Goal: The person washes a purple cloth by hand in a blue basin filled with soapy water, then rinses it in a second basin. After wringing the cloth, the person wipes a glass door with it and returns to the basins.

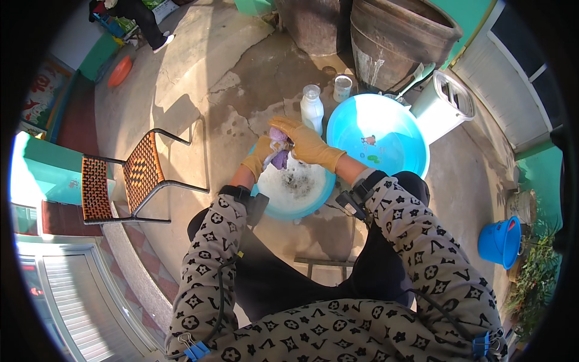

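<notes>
Both my hands wear yellow-orange rubber gloves and are closed on a wet, sudsy purple cloth (279,160). My left hand (258,157) grips its left side, and my right hand (310,146) wraps over it from the right. The exact kind of cloth item is not clear, as the gloves cover much of it. Below hangs the blue basin (325,194), holding foamy, greyish water. Just beyond my right hand stands a white bottle (312,110), upright on the ground. A second, larger light-blue basin (395,139) with pictures on its bottom sits to the right.
A white cup (342,88) stands beyond the large basin, near big brown vats (392,45). Right of that basin is a white bin (445,102). A woven chair (142,175) stands at left, a blue bucket (499,242) far right. Another person (142,21) is at the far left.
</notes>
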`<state>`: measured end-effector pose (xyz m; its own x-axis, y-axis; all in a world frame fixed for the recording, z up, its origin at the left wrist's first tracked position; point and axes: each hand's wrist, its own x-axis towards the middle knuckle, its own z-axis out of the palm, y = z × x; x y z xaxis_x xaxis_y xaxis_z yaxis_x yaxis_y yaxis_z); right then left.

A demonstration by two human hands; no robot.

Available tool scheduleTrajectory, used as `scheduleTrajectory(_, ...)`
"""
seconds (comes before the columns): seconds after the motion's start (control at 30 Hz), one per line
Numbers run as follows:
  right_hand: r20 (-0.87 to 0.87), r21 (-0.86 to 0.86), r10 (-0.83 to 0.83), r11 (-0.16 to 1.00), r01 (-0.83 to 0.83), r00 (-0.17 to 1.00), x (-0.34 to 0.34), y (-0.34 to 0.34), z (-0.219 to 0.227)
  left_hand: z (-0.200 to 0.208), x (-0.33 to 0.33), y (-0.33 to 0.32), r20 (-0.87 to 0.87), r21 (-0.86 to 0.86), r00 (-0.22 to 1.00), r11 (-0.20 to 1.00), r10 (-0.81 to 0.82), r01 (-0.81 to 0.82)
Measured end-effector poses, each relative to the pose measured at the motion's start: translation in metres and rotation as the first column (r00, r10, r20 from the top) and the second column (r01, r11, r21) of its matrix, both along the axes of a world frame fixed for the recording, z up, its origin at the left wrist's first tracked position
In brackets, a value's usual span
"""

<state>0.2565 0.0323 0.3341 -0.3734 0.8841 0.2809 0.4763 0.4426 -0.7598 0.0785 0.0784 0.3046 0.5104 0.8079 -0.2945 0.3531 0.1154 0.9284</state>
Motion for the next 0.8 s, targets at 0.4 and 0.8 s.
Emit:
scheduleTrajectory(0.4,0.305,0.196,-0.085,0.980,0.025,0.948,0.002,-0.004,-0.015,0.015,0.008,-0.010,0.146,-0.083,0.969,0.974,-0.197,0.210)
scheduleTrajectory(0.8,0.447,0.237,-0.202,0.966,0.102,0.871,0.006,0.003,-0.023,-0.016,0.019,0.001,-0.416,0.507,0.876,0.738,-0.244,0.446)
